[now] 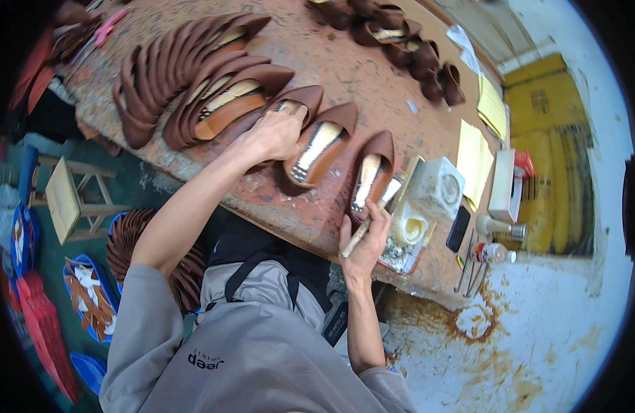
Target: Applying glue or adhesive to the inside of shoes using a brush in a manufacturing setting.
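So, right hand sits over the table's front edge, fingers closed round a pale stick at the rightmost shoe's heel. White container limits room rightward. Farther in, left hand reaches into the third shoe; fingertips hidden, can't tell grip. Tabletop opens beyond, up to far shoes.
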Demonstrator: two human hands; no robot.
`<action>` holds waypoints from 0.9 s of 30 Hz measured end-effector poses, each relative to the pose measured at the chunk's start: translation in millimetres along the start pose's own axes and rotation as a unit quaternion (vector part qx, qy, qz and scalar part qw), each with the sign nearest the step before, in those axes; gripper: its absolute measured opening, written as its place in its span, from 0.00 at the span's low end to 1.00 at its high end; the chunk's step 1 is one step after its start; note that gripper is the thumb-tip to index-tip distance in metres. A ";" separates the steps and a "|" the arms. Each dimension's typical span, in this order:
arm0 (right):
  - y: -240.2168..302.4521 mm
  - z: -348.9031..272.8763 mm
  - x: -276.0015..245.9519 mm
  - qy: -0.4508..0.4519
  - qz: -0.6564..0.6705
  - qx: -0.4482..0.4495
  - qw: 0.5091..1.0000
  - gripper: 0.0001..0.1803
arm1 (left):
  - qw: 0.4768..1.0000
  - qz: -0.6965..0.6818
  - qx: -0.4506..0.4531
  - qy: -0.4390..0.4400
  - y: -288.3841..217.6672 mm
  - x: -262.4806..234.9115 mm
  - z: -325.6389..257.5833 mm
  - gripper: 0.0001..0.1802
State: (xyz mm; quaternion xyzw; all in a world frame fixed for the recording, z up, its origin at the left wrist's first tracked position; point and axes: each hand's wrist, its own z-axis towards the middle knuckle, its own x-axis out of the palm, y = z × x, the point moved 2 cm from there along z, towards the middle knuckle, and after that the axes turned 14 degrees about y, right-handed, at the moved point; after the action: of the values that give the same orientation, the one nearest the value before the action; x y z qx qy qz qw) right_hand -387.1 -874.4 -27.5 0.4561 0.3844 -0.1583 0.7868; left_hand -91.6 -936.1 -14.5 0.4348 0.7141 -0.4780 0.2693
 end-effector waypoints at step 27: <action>-32.4 6.6 -166.3 0.013 -0.097 0.198 0.975 0.04 | 0.988 0.126 0.089 -0.011 -107.2 106.4 -134.9 0.32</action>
State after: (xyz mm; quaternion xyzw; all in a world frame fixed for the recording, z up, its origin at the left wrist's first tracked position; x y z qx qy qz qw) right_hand -512.3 -914.1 79.7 0.5651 0.3982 -0.3012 0.6567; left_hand -232.3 -791.4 2.1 0.5380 0.6054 -0.5067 0.2953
